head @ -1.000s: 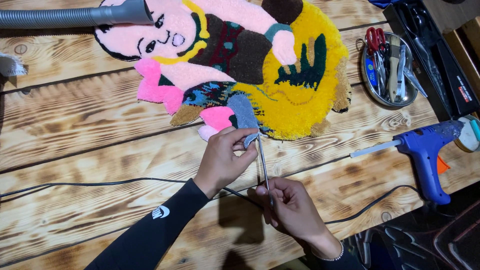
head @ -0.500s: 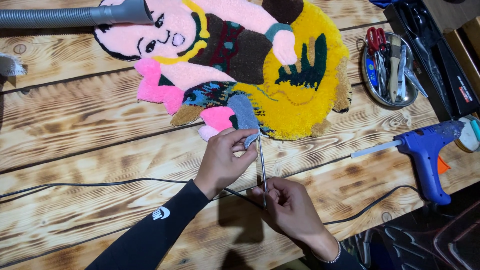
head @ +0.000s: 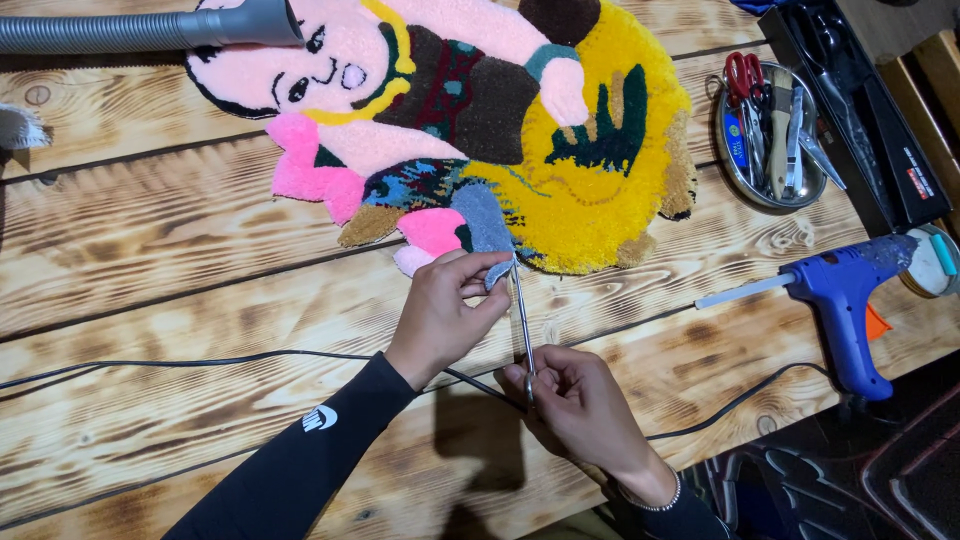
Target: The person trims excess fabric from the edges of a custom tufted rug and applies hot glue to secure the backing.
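A tufted rug (head: 590,190) shaped like a cartoon figure in pink, yellow, brown and grey lies on the wooden table (head: 150,250). My left hand (head: 440,315) pinches the grey lower edge of the rug (head: 485,235) between thumb and fingers. My right hand (head: 575,405) holds thin metal scissors (head: 522,315) by the handles, blades pointing up to the pinched edge, the tips right at the rug's border.
A grey vacuum hose (head: 140,30) lies at the top left over the rug's head. A blue glue gun (head: 845,290) stands at the right. A round metal tray (head: 728,150) holds scissors and tools. A black cable (head: 200,362) crosses the table.
The whole view has shifted slightly down and left; my right hand has edged a little upward with the scissors. The left hand keeps its pinch on the grey edge.
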